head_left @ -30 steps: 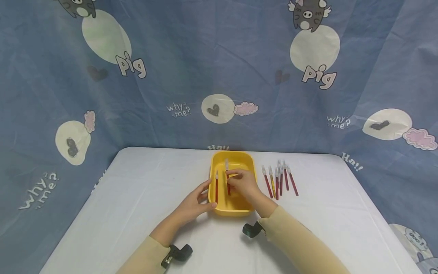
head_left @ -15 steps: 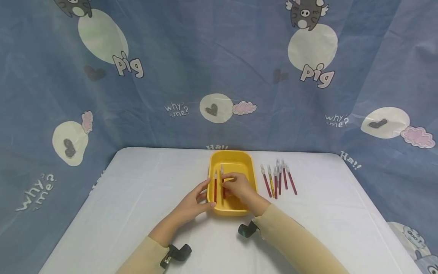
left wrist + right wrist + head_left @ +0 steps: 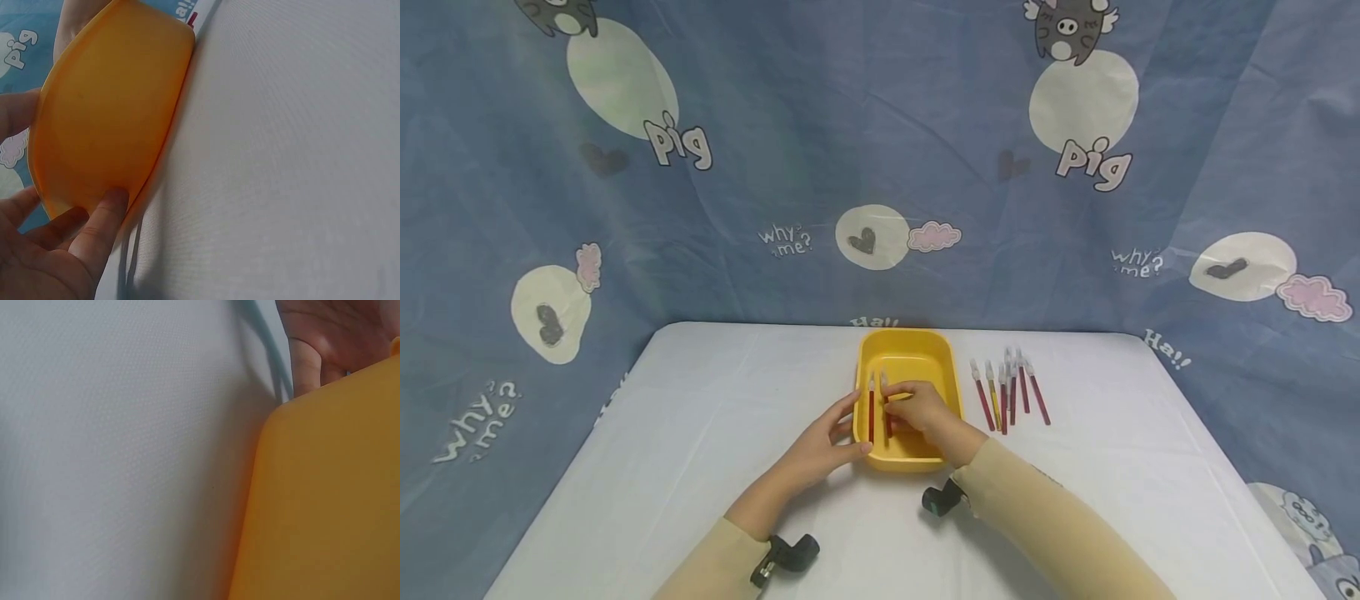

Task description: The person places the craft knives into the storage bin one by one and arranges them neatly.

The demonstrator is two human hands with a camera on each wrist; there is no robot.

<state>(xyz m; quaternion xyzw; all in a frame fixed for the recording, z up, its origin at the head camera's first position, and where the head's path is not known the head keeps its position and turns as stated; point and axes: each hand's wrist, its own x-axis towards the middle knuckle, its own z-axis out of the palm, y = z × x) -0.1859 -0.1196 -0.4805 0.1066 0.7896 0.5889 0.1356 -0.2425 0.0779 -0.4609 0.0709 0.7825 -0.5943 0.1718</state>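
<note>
A yellow tray stands on the white table. My left hand holds its left side, thumb at the front corner; in the left wrist view, its fingertips press the outer wall of the tray. Inside the tray, my right hand pinches a slim red pen-like stick with a clear tip or cap pointing away. Left of it, a similar red stick lies along the tray's left wall. In the right wrist view the tray hides the right hand's fingertips.
Right of the tray, several similar sticks with clear ends lie in a loose group on the white table; one is yellow, the others red. A blue patterned cloth hangs behind the table.
My right hand has shifted left and slightly nearer with the red stick, bringing it beside the other one. The left hand stays at the tray's left side.
</note>
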